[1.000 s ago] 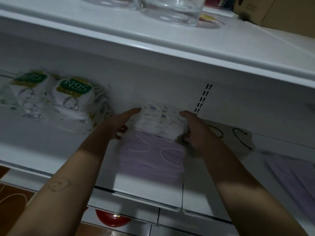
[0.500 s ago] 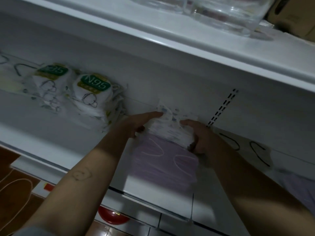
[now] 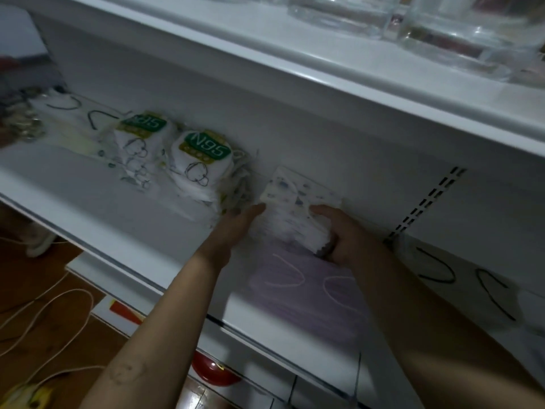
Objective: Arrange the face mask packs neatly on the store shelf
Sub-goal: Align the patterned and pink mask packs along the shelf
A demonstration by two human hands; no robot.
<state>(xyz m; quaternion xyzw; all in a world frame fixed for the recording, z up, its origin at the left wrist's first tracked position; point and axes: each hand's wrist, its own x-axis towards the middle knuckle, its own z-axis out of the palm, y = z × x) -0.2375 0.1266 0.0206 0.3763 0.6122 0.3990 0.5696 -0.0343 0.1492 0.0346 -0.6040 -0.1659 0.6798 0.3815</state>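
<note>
The right hand (image 3: 342, 237) grips the printed mask pack (image 3: 295, 202) at its lower right corner, fingers curled. The left hand (image 3: 236, 228) presses straight fingers to its left edge. The pack now stands higher than before against the back of the shelf (image 3: 88, 196), behind the purple pack (image 3: 306, 296) and beside the N95 packs (image 3: 200, 163).

Clear jars (image 3: 339, 16) above, red object (image 3: 215, 371) (half hidden) below.

White patterned mask pack (image 3: 298, 208) stands tilted against the back wall of the shelf (image 3: 88, 202), at the far edge of a flat purple mask pack (image 3: 309, 296); two N95 packs (image 3: 203, 166) lean side by side just left.
</note>
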